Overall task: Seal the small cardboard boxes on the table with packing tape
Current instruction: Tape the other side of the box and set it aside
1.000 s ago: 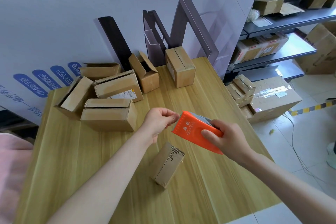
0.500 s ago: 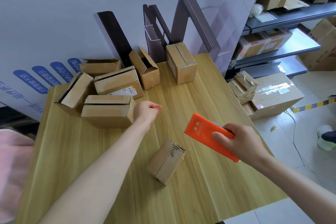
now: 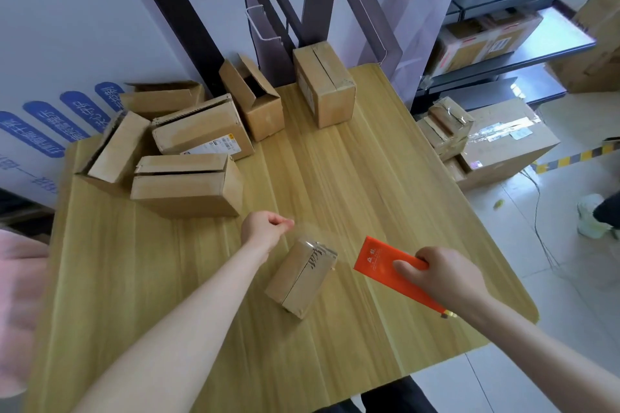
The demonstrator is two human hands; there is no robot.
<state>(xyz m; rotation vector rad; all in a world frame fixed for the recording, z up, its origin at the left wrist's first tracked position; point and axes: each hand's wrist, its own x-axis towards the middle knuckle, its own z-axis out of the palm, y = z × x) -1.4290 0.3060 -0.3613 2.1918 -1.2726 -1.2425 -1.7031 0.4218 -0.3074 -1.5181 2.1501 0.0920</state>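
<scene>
Where the pale wooden table [image 3: 369,178] is strewn with brown cardboard boxes [image 3: 188,188], clear tape [image 3: 305,233] is held by the left hand [image 3: 265,228], an orange plastic dispenser [image 3: 379,261] by the right hand [image 3: 449,278].

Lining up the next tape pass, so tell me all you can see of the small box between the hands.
The small box is plain brown cardboard, closed, lying askew on the wooden table. Dark scribbles and a glossy sheen, likely tape, mark its far end. Neither hand touches it: the left hand, fingers pinched, is beyond it, and the right hand grips an orange dispenser beside it.
</scene>
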